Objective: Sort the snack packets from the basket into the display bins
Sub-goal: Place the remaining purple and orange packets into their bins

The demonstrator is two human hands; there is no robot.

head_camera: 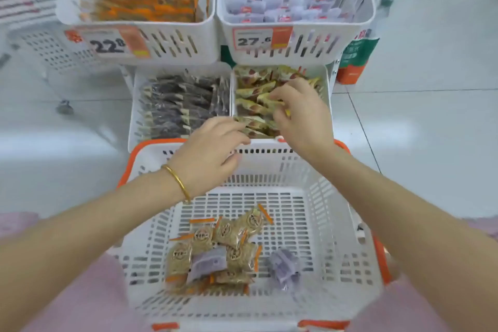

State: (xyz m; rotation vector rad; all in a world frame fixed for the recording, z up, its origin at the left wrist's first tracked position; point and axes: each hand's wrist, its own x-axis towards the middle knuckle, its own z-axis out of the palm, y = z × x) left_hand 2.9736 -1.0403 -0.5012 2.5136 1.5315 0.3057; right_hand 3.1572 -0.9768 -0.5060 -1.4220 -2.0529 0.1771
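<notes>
At frame centre, right grip is pinching yellow packets into their bin; left grip hold unclear; next, probably reaching into basket.

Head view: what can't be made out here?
All in the head view:
- Right hand: grip on yellow-green packets unclear; its curled fingers cover the contact.
- Left hand: hold unclear; fingertips curl under, blurred.
- Price tags: small print blurred.
- Upper bins: far ends cut off by top edge.
- Basket: packet labels too small, blurred.
</notes>
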